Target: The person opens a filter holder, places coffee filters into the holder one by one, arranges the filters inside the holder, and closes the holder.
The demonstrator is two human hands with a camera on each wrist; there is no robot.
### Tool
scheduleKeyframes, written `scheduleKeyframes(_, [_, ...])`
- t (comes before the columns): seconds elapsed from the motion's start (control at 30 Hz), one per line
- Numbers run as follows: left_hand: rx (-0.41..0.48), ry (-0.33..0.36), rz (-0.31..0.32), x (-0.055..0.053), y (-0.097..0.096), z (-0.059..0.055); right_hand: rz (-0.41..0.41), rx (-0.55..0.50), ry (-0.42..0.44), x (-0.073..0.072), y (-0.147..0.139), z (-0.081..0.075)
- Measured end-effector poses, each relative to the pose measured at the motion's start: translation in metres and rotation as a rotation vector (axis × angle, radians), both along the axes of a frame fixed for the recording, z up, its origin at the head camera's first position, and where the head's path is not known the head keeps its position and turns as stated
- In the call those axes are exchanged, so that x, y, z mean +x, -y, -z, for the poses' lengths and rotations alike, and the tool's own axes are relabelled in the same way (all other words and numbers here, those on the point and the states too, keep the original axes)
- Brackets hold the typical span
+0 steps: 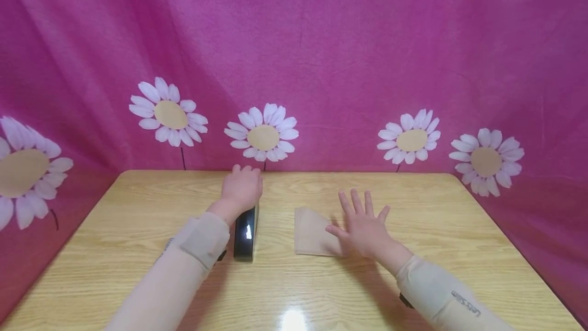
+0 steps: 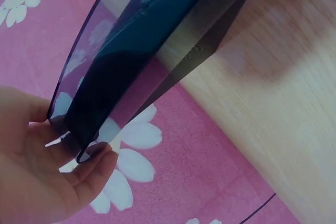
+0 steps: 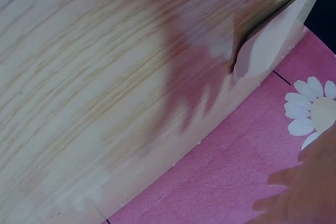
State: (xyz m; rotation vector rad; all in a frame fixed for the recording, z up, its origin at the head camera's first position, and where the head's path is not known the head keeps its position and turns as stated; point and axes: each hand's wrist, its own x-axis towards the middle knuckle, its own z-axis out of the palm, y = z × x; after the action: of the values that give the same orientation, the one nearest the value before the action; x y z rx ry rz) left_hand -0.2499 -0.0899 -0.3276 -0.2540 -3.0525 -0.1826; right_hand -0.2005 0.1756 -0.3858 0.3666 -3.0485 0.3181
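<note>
My left hand (image 1: 242, 188) grips the far end of a narrow, glossy black case (image 1: 245, 241) standing on the table left of the middle. In the left wrist view, the fingers (image 2: 97, 177) curl at the end of its smoky see-through cover (image 2: 89, 40), and a finely ribbed strip shows on one side. A small stack of tan paper coffee filters (image 1: 314, 234) lies to the right of the case. Over the stack's right edge, my right hand (image 1: 365, 229) is spread wide and holds nothing. The right wrist view shows the filters (image 3: 268, 40) beyond the hand's shadow.
Both hands work over a light wood-grain table (image 1: 138, 203). A pink cloth (image 1: 331, 65) with large white daisies hangs behind it and along both sides. Both forearms wear sleeves, with bands around the wrists.
</note>
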Motion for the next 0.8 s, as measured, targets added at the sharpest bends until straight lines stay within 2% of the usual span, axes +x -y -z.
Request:
scheduleKeyframes(0.2, [0.024, 0.024, 0.015, 0.002, 0.004, -0.004, -0.011, 0.012, -0.011, 0.000, 0.007, -0.002])
scheduleKeyframes(0.4, [0.057, 0.027, 0.048, 0.003, 0.006, 0.001, -0.038, 0.023, -0.026, 0.002, 0.013, -0.002])
scheduleKeyframes(0.63, [0.079, -0.001, 0.045, 0.008, 0.005, 0.007, -0.128, 0.048, -0.078, 0.006, 0.031, -0.004])
scheduleKeyframes(0.8, [0.086, -0.003, 0.019, 0.009, 0.002, 0.008, -0.200, 0.010, -0.098, 0.009, 0.052, -0.007])
